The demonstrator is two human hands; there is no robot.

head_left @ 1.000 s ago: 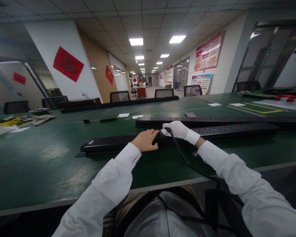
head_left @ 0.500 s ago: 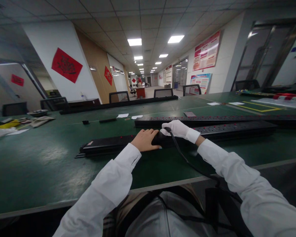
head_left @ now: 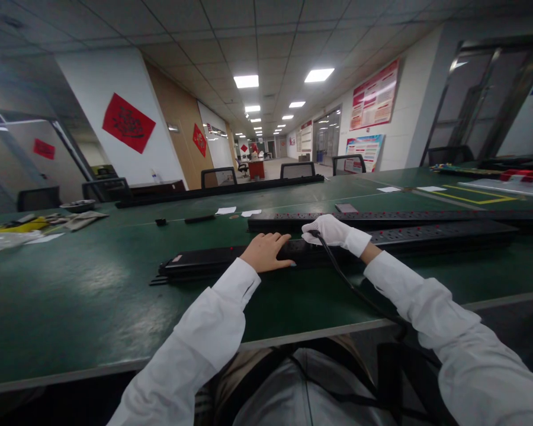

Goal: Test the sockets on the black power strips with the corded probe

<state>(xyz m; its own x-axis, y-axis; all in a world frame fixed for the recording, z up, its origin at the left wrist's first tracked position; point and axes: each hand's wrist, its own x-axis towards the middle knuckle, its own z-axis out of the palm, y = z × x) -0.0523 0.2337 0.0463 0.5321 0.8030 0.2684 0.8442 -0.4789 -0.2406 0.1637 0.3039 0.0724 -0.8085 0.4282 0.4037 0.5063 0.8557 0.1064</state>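
My left hand, bare, lies across a long black power strip, its fingers stretched out and the thumb apart on the near side. Just to the right, my right hand wears a white glove and is closed on a black plug at the strip's top face. A black cable runs from the plug down over the table edge towards my lap. Red dots mark the sockets along the strip. Where the plug meets the strip is hidden by the glove, so I cannot tell whether it is inserted.
Behind lies a second long power strip, close to the first. Another black bar stretches along the far side of the green table. Small black parts, white papers and a yellow item lie about.
My right hand has shifted a little to the right along the strip with the plug, widening the gap to my left hand. My left hand stays on the strip; the view has shifted slightly.
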